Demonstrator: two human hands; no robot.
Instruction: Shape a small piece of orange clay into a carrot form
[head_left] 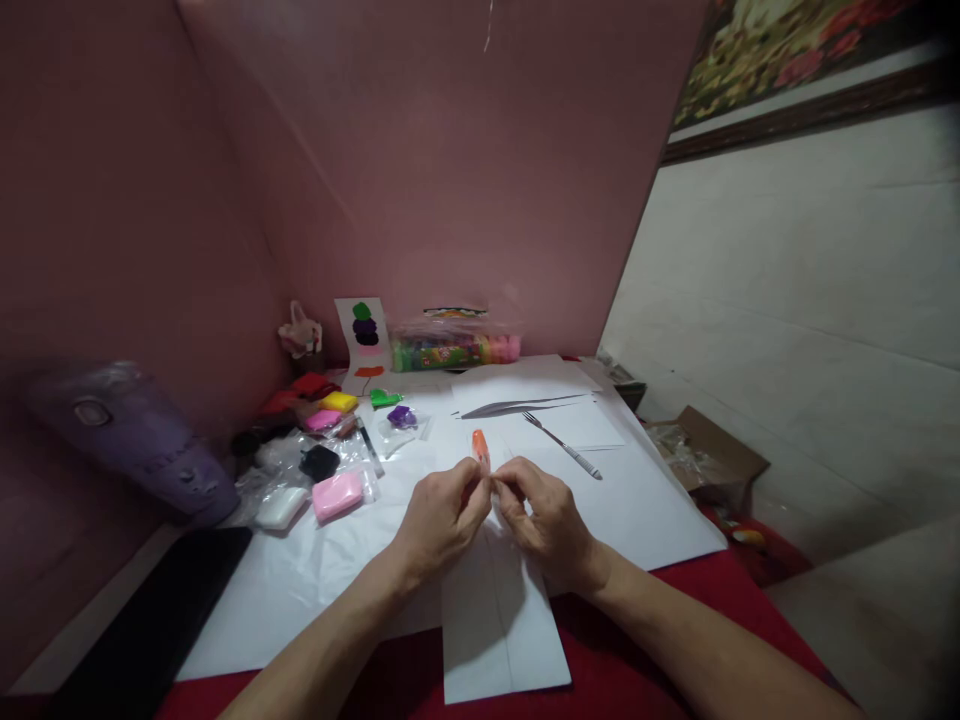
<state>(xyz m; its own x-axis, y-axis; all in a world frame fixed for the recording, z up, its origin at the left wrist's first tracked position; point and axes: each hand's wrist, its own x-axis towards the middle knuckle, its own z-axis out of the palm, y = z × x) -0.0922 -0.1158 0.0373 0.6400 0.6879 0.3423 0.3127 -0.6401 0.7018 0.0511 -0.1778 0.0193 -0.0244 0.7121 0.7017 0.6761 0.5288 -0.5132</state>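
My left hand (450, 505) and my right hand (546, 515) meet over the middle of the table, fingertips pinched close together. Between them is the near end of a small clear packet of orange clay (480, 446), whose orange part points away from me. The pinched end itself is hidden by my fingers. Beneath my hands lies a folded white paper strip (504, 635) with a crease along its length. A fork (564, 447) with a pale handle rests on white paper beyond my right hand.
Several bagged clay blocks lie left, including pink clay (337, 496), black clay (319, 461) and purple clay (401, 416). A purple bottle (142, 440) and a black flat object (154, 625) are far left. Behind stand a colour-marked card (365, 345) and a clay pack (454, 350). A cardboard box (712, 450) sits right.
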